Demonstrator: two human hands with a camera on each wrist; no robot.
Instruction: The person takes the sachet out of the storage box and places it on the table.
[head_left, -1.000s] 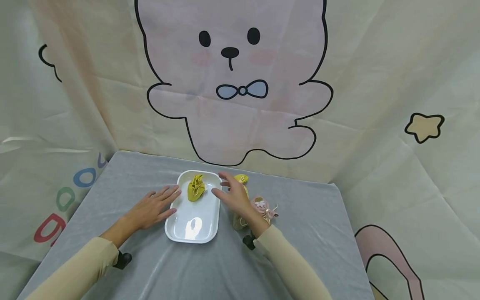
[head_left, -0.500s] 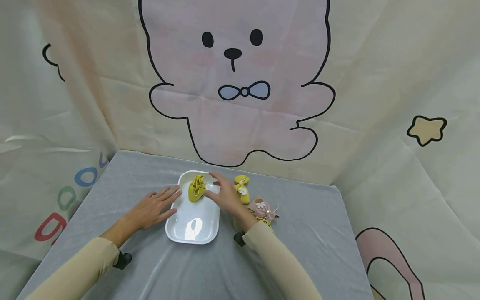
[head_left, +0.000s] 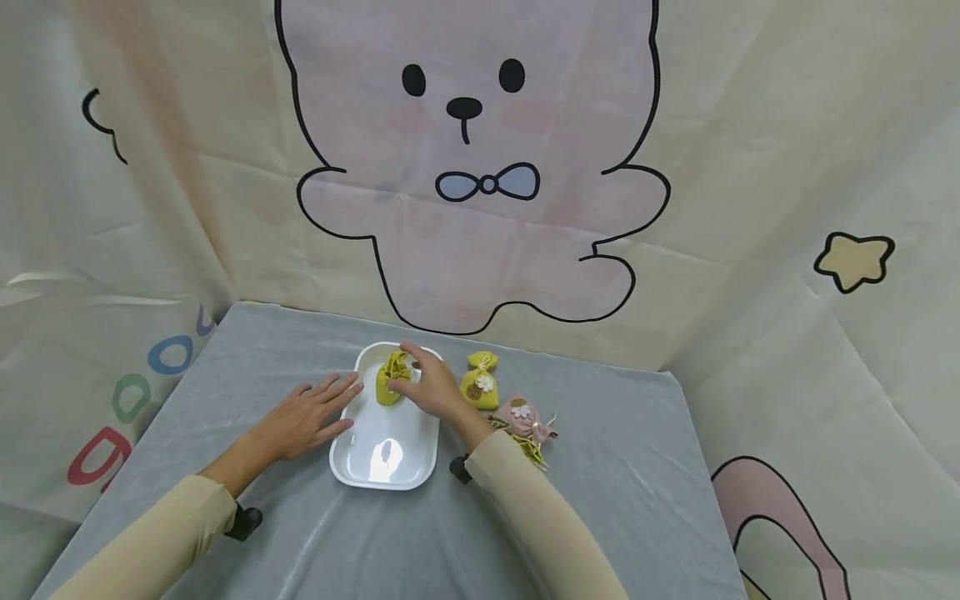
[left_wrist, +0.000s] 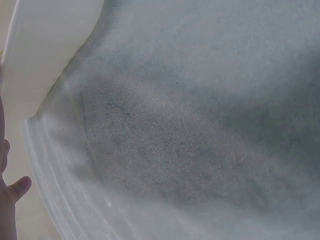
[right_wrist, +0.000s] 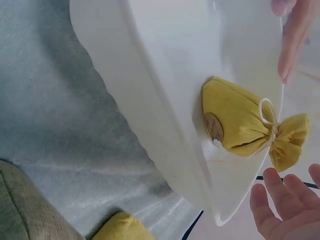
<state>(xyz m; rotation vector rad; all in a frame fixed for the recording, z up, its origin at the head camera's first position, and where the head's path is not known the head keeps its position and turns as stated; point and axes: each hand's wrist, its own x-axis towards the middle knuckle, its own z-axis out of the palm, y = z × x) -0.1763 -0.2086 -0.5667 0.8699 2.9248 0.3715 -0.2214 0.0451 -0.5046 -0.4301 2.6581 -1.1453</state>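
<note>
A white tray [head_left: 360,467] lies on the grey cloth, with a yellow drawstring pouch [head_left: 387,390] near its far end. My left hand [head_left: 307,419] rests with fingers extended at the tray's left rim; only its edge and thumb [left_wrist: 19,189] show in the left wrist view. Over the tray's right side, my right hand [head_left: 433,387] reaches to the pouch with thumb and fingers spread. The right wrist view shows the right fingertips [right_wrist: 272,177] just beyond the tied neck of the yellow pouch [right_wrist: 232,117], a small gap between them.
Right of the tray lie another yellow pouch [head_left: 480,388] with a white flower and a pink pouch [head_left: 519,412]. Yellow cords [head_left: 534,452] show beside the right forearm. In the right wrist view, a brownish-green pouch [right_wrist: 30,215] fills the lower left corner.
My right hand has moved left from the tray's right rim to the yellow pouch, uncovering the second yellow pouch and the cords. The left hand has stayed in place.
</note>
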